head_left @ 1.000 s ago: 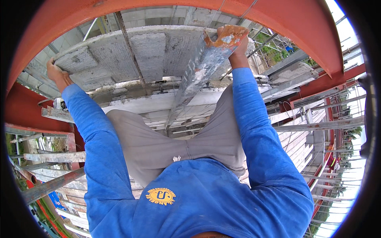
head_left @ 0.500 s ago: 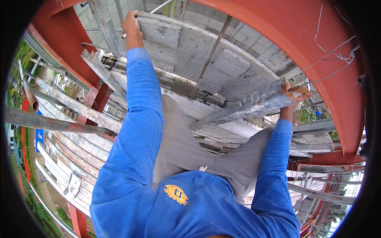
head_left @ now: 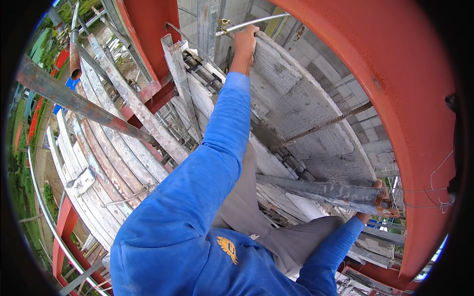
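My left hand (head_left: pixel 244 43) is closed over the upper left corner of a large grey concrete panel (head_left: pixel 323 116). The panel's face is rough, with lighter raised patches, and a rusty rod (head_left: pixel 331 123) crosses it. At the lower right, my right hand (head_left: pixel 364 216) grips the rusty end of a long grey metal channel (head_left: pixel 321 191), with a fingertip showing above it and the palm beneath. Most of the right fingers are hidden behind the channel. The channel runs along the panel's lower edge, and its far end reaches close to my legs.
A broad red steel beam (head_left: pixel 380 64) curves down the right side, with loose wire (head_left: pixel 439 200) beside it. To the left are a red column (head_left: pixel 150 37), a rusty pipe (head_left: pixel 89 101) and whitish scaffold planks (head_left: pixel 103 158). Behind the panel stands a block wall (head_left: pixel 326 64); ground shows far below.
The view has turned, so panel and channel appear rotated clockwise and the channel now slopes down rightward. Both hands keep their grips.
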The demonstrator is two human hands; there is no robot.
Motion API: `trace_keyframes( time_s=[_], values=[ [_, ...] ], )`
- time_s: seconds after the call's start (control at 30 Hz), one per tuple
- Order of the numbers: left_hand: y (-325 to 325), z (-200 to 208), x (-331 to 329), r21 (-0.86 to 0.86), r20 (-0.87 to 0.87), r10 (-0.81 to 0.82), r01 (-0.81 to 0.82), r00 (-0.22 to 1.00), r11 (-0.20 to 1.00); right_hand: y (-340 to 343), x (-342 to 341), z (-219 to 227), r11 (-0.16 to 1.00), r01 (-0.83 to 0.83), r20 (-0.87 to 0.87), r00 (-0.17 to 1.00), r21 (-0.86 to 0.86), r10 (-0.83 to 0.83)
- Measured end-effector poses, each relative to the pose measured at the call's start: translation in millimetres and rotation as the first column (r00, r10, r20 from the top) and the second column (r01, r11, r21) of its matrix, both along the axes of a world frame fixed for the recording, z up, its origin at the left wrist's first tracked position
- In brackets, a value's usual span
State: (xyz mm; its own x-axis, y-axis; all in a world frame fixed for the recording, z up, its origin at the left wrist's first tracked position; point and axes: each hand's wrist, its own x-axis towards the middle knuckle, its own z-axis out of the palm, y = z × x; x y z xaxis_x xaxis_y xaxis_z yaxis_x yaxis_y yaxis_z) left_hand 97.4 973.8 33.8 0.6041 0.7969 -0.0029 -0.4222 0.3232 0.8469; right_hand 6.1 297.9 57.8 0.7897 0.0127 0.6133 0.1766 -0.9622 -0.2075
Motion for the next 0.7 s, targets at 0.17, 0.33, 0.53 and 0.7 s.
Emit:
trace_keyframes(
  time_s=[0.17, 0.33, 0.53, 0.7],
  values=[
    [16, -4, 3, -0.040, 0.039, -0.129, 0.131, 0.991, 0.991, 70, -24, 32, 0.999, 0.014, 0.062, 0.998, -0.048, -0.011],
    [38, -29, -8, -0.144, -0.002, -0.064, 0.063, 0.998, 0.988, 74, -31, 38, 0.999, 0.033, -0.003, 0.999, 0.011, -0.033],
    [126, -160, -38, -0.169, -0.584, 0.153, -0.303, 0.797, 0.938, 70, -14, 31, 0.999, -0.010, -0.012, 1.000, -0.040, 0.010],
    [71, -172, -29, -0.431, -0.323, -0.163, 0.009, 0.932, 0.902, 38, -15, 28, 0.994, 0.018, -0.041, 0.999, -0.109, -0.023]
  ],
)
